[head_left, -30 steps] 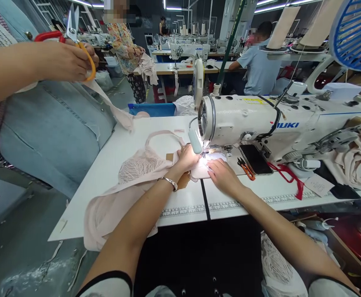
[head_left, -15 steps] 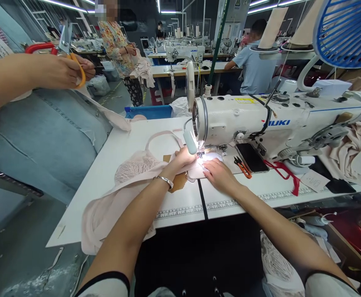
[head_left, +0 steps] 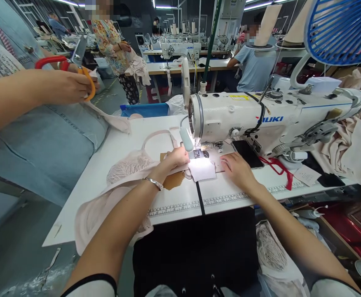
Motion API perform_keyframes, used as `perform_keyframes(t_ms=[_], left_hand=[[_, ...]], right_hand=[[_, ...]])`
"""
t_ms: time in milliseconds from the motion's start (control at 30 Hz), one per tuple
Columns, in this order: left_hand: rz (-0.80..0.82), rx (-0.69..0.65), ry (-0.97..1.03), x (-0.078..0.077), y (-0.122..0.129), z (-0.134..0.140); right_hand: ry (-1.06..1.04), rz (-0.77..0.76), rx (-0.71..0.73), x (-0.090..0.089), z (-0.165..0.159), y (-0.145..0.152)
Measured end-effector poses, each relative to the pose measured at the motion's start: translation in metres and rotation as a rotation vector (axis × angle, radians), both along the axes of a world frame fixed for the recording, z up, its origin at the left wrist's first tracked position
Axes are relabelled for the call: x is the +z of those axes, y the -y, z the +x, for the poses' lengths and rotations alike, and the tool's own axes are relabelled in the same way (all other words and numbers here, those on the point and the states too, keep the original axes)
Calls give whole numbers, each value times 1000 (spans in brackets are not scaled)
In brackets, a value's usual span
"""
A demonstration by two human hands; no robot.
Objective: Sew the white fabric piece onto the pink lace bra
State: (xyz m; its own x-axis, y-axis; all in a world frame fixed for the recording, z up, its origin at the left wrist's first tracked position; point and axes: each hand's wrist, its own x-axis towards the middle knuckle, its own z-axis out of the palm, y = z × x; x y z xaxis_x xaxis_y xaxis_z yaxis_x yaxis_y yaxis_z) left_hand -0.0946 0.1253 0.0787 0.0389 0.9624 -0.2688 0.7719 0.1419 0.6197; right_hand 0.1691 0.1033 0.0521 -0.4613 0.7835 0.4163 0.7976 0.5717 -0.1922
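the garment (head_left: 131,169), pale pink with webby lace, soft folds and a thin looped strap, sprawls over the smooth white table (head_left: 174,202), its narrow end at the sewing machine (head_left: 226,115). the left hand (head_left: 176,157) lies on that end, fingers close together; whether they pinch it i cannot tell. a flat, squarish white patch (head_left: 202,171) lies under the lamp's glare, between the hands. the right hand (head_left: 237,168), fingers loosely bent and unclamped, rests near the glossy black phone (head_left: 247,153).
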Motion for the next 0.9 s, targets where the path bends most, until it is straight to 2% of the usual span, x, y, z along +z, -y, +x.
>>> perform_keyframes(t_ms=[100, 200, 300, 467, 633, 767, 900], left_hand=[[-30, -41, -106, -1, 1, -9], [6, -42, -205, -1, 0, -20], [33, -33, -273, 3, -5, -32], [-39, -51, -349, 18, -7, -54], [-79, -66, -369, 27, 16, -77], [-60, -119, -288, 26, 44, -81], [-13, -169, -198, 25, 62, -75]], right_hand=[[68, 32, -130, -2, 18, -3], [195, 61, -220, -6, 26, -2], [295, 67, -255, -6, 24, 0], [365, 24, -299, 1, 15, 3], [423, 71, -327, -1, 16, 0], [366, 97, -323, 1, 14, 1], [240, 54, -177, 10, -15, 12]])
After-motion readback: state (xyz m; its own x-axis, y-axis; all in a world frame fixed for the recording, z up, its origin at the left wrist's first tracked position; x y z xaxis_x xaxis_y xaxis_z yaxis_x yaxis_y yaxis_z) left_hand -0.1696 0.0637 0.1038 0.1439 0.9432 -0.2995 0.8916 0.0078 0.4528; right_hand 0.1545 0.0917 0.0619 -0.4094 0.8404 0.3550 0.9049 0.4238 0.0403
